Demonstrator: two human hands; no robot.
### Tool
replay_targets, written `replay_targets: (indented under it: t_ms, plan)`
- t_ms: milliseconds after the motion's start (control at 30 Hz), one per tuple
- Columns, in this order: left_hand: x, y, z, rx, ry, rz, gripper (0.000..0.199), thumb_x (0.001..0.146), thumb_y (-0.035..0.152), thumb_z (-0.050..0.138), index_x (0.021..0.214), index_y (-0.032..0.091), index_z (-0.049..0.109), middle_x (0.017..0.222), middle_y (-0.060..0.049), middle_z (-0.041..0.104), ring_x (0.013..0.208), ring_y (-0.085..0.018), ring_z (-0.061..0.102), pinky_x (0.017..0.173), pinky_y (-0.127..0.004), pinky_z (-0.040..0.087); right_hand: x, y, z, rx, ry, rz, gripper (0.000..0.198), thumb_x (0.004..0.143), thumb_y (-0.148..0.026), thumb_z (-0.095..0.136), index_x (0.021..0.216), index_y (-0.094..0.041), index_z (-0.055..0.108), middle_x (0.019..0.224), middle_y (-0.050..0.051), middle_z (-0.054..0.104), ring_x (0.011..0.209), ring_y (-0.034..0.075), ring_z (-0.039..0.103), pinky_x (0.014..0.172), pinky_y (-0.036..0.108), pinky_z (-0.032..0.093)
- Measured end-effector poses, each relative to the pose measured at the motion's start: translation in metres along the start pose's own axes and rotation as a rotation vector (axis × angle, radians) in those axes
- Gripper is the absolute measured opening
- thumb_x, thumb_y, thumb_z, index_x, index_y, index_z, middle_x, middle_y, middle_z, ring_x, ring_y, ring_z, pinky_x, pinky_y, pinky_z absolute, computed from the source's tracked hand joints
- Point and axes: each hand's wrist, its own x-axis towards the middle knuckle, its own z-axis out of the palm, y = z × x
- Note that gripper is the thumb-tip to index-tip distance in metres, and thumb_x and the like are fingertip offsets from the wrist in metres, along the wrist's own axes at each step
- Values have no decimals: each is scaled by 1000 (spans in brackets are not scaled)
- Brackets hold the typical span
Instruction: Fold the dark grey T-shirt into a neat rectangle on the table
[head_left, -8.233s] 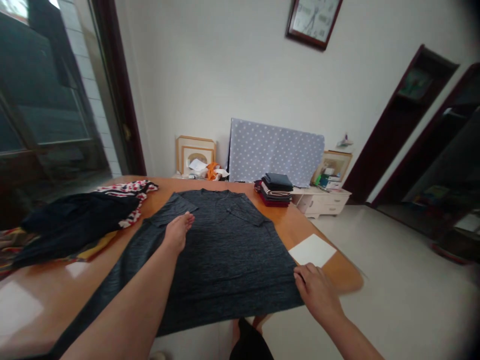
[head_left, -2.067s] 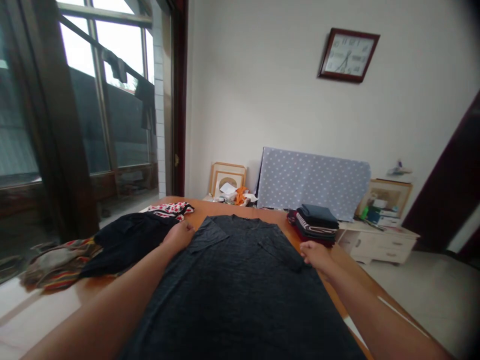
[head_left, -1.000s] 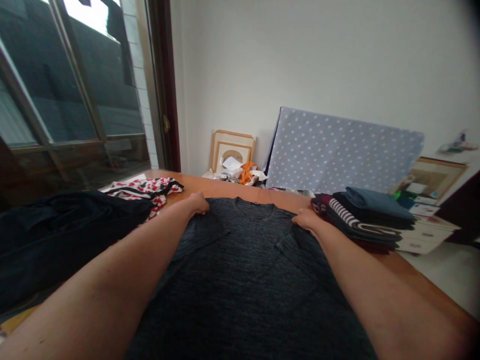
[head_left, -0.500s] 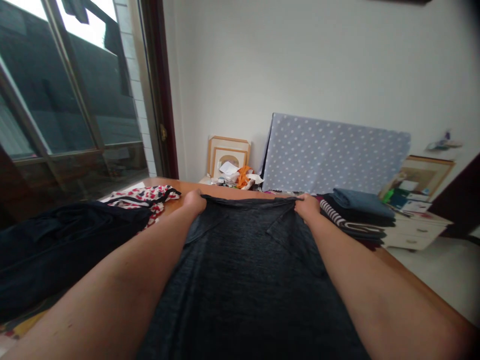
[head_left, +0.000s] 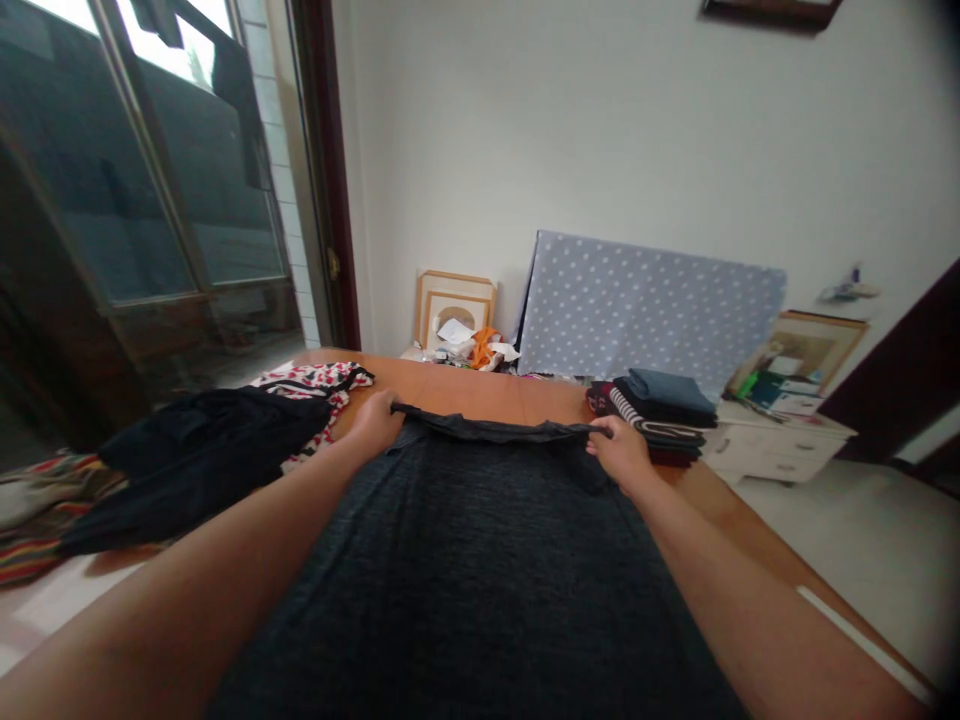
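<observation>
Between left grip (head_left: pixel 376 424) and right grip (head_left: pixel 622 456), dark shirt (head_left: pixel 502 560)

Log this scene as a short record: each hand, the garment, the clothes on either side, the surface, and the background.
Left hand: gripping the left end of the dark gray shirt's far edge
Right hand: gripping that edge's right end
Garment: far edge bunched between the hands
Left side: loose black garment, red-and-white patterned garment
Right side: folded stack, blue-gray piece on top
Surface: wooden table
Background: polka-dot cloth, white wall
</observation>
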Motion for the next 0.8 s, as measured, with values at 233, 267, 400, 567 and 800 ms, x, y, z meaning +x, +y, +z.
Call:
replay_targets:
  t_ms: [233,267,400,567,800]
  plan:
    - [-133,-42,-41,-58,22,160,18,85,27,51,97,21,63,103,-5,65,103,-22,58,93,-30,45,-153,23,-59,-54,10,-185,23,84,-25,57,104,-20,66,108,9,64,83,18,65,81,31,53]
    - [-152,-49,-44,-60,13,190,19,85,26,50,98,22,62,104,-5,65,104,-22,58,94,-30,45,-174,27,-64,-99,-4,-218,22,84,-25,56,103,-21,67,105,8,64,88,20,64,85,33,52]
    - [-208,-61,-54,56,-96,218,24,82,23,52,103,24,62,115,-6,61,108,-23,58,98,-32,44,-235,40,-77,-248,-167,-371,26,84,-22,51,103,-24,68,108,6,62,105,22,59,95,34,46]
    - [-232,-40,-72,286,-109,188,36,77,24,56,112,28,66,134,-7,55,118,-31,52,101,-43,40,-262,34,-88,-448,-294,-334,37,84,-19,51,114,-28,68,118,4,61,100,19,61,90,30,44]
    - [-243,10,-58,256,-180,222,42,78,28,57,120,29,63,129,-9,61,126,-33,46,103,-50,32,-274,-15,-77,-519,-170,-400,34,90,-32,52,120,-25,66,115,6,67,108,24,57,93,33,41]
